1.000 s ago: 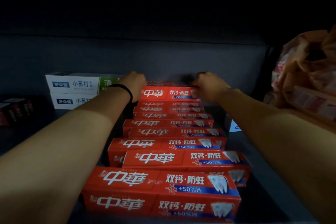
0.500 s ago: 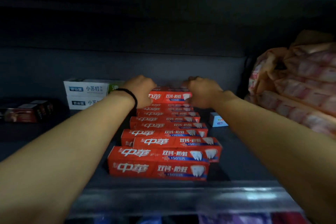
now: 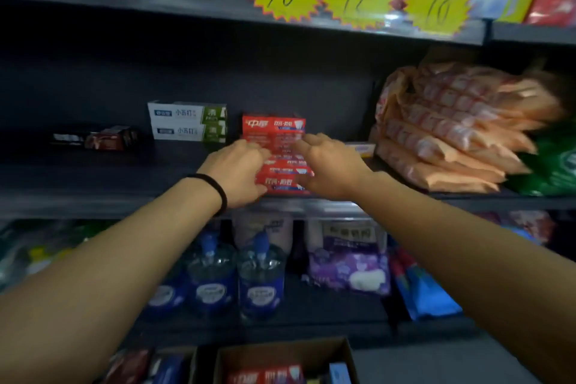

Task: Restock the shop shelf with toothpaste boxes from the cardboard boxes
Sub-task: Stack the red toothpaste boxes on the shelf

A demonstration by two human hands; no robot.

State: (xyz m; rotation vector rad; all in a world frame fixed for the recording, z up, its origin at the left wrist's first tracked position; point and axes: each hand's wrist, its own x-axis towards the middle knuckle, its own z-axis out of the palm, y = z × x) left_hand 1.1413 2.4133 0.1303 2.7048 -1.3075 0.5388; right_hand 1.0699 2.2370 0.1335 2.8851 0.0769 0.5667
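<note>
— On the dark middle shelf (image 3: 93, 193) the red toothpaste boxes (image 3: 274, 125) ran front to back in one row.
— And the hands?
— Left hand (image 3: 238, 174) curled against the front boxes, right hand (image 3: 330, 165) loose-fingered above; neither clearly gripped anything.
— Advice?
— Square the row gently from both sides, I'd say; more red boxes waited in the cardboard box (image 3: 286, 349) below.

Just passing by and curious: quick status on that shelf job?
Left hand and right hand open, at the red toothpaste boxes. Boxes rowed on the dark shelf. More in cardboard box below. Nothing blocking.
</note>
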